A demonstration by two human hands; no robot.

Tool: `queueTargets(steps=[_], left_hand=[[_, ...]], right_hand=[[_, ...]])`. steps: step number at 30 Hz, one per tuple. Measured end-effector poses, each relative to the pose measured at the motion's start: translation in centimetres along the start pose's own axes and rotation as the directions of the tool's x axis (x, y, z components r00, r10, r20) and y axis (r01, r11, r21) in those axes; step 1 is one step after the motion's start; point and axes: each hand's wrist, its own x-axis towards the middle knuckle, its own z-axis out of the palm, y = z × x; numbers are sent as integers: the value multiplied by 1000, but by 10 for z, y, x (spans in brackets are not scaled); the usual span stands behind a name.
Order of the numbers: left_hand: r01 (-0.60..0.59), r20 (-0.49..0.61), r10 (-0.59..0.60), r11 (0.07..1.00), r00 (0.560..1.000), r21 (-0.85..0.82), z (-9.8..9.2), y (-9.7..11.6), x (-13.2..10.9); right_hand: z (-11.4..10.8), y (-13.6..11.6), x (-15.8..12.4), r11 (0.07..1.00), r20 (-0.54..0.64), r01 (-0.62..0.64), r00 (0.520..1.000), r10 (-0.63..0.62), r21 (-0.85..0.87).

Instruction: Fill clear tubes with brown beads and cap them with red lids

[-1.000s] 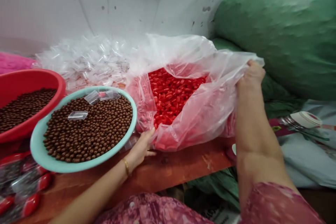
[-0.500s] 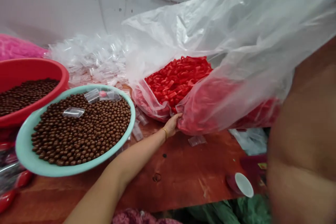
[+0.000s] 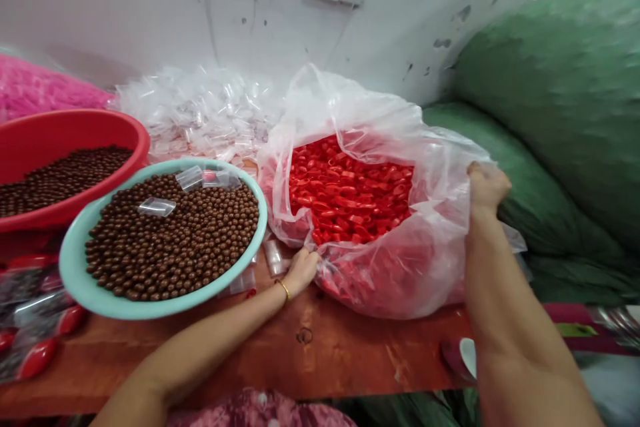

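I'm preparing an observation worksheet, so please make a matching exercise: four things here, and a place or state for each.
1. Left hand
2. Right hand
3. Red pieces
4. Turquoise basin

A. Full of brown beads
B. Inside the open plastic bag
C. Gripping the bag's right side
D. At the bag's near left edge

Pairs: 1-D, 2-C, 3-B, 4-A

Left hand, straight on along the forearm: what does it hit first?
The left hand would first meet the front wall of the plastic bag, whose edge its fingertips touch. The red pieces inside probably come next; depth there is hard to judge.
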Motion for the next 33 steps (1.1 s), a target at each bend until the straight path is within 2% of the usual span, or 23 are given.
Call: queueTargets(steps=[3,5,7,8,10,11,12,13,14,16,17,18,19,20,22,24,27,33], left_hand=[[-14,-1,14,998,1000,55,-14,-4,-17],[-23,0,23,996,1000,81,-24,-2,-29],[-67,16,65,980,998,186,-33,3,-44],[-106,29,102,954,994,282,-38,7,-52],[-200,62,196,840,979,504,-44,19,-71],[-248,84,247,769,965,589,-45,26,-81],[-297,109,298,714,948,634,-43,35,-89],[-356,136,356,678,924,643,-40,45,-95],[-428,167,424,654,890,624,-35,56,-99],[-574,189,576,616,796,540,-21,79,-96],[-624,170,640,596,749,506,-13,91,-88],[-643,129,682,585,720,494,-7,103,-77],[-623,79,688,596,722,507,-1,113,-63],[-566,21,658,631,753,531,2,122,-46],[-370,-132,517,746,846,554,5,133,-14],[-221,-238,393,820,888,528,5,136,12],[-208,-244,391,811,887,547,9,128,31],[-291,-279,504,779,817,555,32,114,43]], right_hand=[[-15,-5,-7,992,130,-105,985,113,-67],[-33,-16,-15,988,144,-111,982,126,-105],[-54,-31,-30,995,43,2,999,2,-96],[-63,-40,-41,989,-54,137,989,-140,-61],[-74,-57,-70,901,-160,419,903,-399,114],[-74,-64,-87,846,-113,470,882,-457,251],[-71,-70,-104,811,20,452,870,-494,372],[-65,-74,-119,812,215,398,828,-518,427],[-56,-76,-133,839,415,369,744,-524,399],[-36,-75,-153,889,648,407,623,-438,210],[-25,-73,-159,888,719,450,587,-372,92],[-16,-70,-163,870,759,493,572,-310,-16],[-8,-66,-164,843,783,528,565,-261,-100],[-2,-63,-164,820,791,551,567,-228,-159],[9,-59,-163,801,785,562,584,-207,-207],[17,-59,-162,814,759,545,611,-223,-199],[30,-64,-165,838,719,528,635,-283,-136],[52,-68,-173,901,629,433,708,-321,-28]])
